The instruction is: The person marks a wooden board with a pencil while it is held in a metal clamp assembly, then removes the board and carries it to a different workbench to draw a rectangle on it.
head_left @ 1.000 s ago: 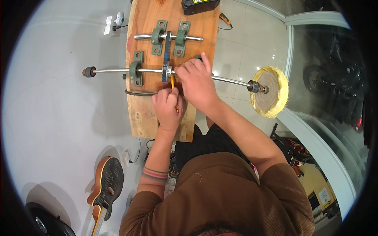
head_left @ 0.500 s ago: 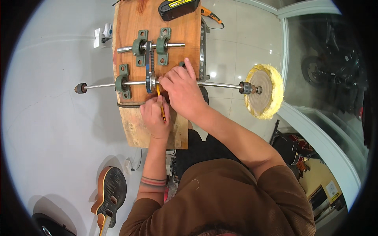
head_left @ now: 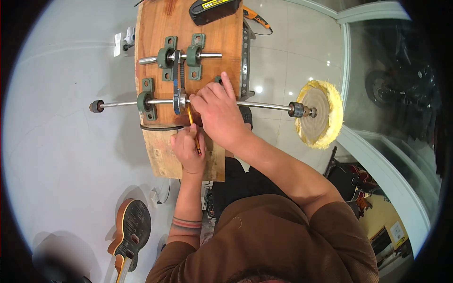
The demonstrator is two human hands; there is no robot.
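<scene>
A long steel shaft (head_left: 264,104) crosses the wooden board (head_left: 155,26) through a green bearing block (head_left: 146,102). A toothed belt (head_left: 176,75) links its silver pulley (head_left: 183,101) to a shorter shaft (head_left: 212,55) in two green bearing blocks. My left hand (head_left: 188,150) grips a thin yellow pencil-like stick (head_left: 190,115), whose tip is at the shaft just right of the pulley. My right hand (head_left: 218,113) lies over that shaft, fingertips curled on it beside the pulley, index finger raised. A yellow-edged buffing wheel (head_left: 316,113) is at the shaft's right end.
A black battery pack (head_left: 212,10) and an orange tool (head_left: 256,18) lie at the board's far end. A guitar body (head_left: 130,228) stands against the pale wall at lower left. A glass door with a motorcycle (head_left: 380,89) behind it is at right.
The board and shafts appear lower and further left than a second ago, as the view shifted. Both my hands keep much the same places on the shaft and stick.
</scene>
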